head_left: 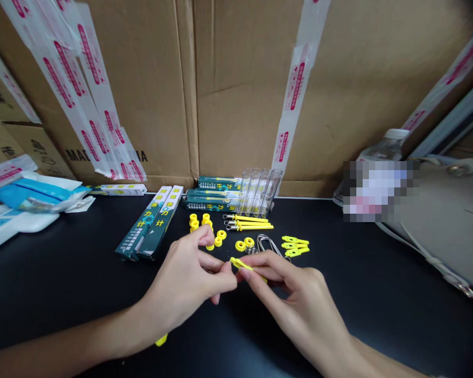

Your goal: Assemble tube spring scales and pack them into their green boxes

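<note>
Both hands meet at centre frame: the left hand (189, 281) and right hand (295, 294) each pinch a small yellow plastic clip (240, 264), mostly hidden by fingertips. At 12 o'clock lie yellow rings (220, 234), yellow rods (249, 222) and clear tubes (260, 191) on the black table (63, 273), backed by taped cardboard boxes (236, 89).

A black table (63, 273) lies before you. On it rest green boxes (150, 223), small yellow rings (220, 234), yellow rods with metal ends (248, 222), clear tubes (260, 191), yellow clips (295, 245) and wire hooks (265, 242). At your left, blue-and-white packets (31, 197); at your right, a grey bag (445, 220).
</note>
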